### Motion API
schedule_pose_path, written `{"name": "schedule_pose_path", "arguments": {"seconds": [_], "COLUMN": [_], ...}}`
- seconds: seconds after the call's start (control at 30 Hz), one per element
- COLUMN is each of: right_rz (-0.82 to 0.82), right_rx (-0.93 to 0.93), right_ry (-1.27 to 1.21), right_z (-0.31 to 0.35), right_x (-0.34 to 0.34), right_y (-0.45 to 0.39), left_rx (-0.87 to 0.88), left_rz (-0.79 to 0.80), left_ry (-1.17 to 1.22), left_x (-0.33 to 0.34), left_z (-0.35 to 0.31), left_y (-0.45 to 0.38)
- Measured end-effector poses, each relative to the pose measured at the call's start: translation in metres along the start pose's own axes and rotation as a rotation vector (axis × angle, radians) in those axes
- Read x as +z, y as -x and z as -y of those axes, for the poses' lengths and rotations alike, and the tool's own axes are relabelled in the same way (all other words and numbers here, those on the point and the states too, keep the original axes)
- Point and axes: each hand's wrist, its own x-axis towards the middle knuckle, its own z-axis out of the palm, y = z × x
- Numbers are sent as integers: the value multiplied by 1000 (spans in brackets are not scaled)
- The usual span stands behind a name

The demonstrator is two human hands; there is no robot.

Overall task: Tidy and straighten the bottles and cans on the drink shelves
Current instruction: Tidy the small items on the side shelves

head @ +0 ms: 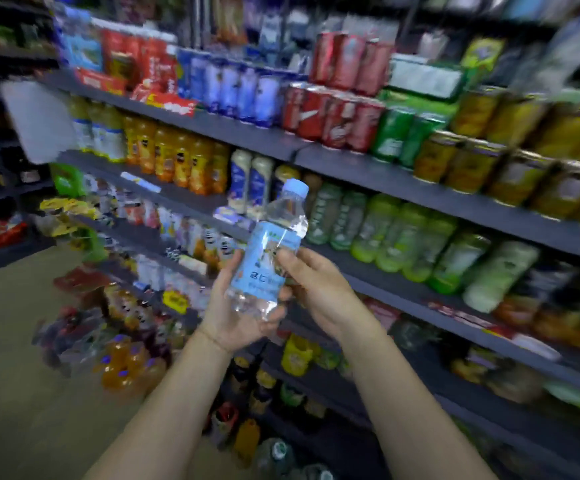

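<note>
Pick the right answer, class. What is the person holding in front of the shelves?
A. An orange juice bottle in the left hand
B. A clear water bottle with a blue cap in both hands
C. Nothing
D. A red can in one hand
B: the left hand and right hand both grip the clear water bottle, blue cap on top.

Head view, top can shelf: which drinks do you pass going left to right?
Red packs → blue cans → red cans → green cans → yellow jars.
</note>
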Motion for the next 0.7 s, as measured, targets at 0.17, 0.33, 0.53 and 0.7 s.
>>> {"name": "schedule_pose_path", "arguments": {"seconds": [0.17, 0.33, 0.53, 0.7], "right_rz": [-269, -489, -630, -780], "right_rx": [-98, -200, -360, -524], "right_ry": [48, 157, 351, 472], "right_z": [47, 86, 114, 140], "right_x": [-168, -299, -391, -452], "right_y": [125, 217, 266, 271], "left_rx": [-39, -14, 265, 448], "left_rz": [-210, -248, -176, 5], "left_ry": [-369, -775, -1049, -1129], "left_x": [111, 191, 250, 285], "left_z": [143, 254, 332, 379], "left_y": [-102, -179, -253, -325]}}
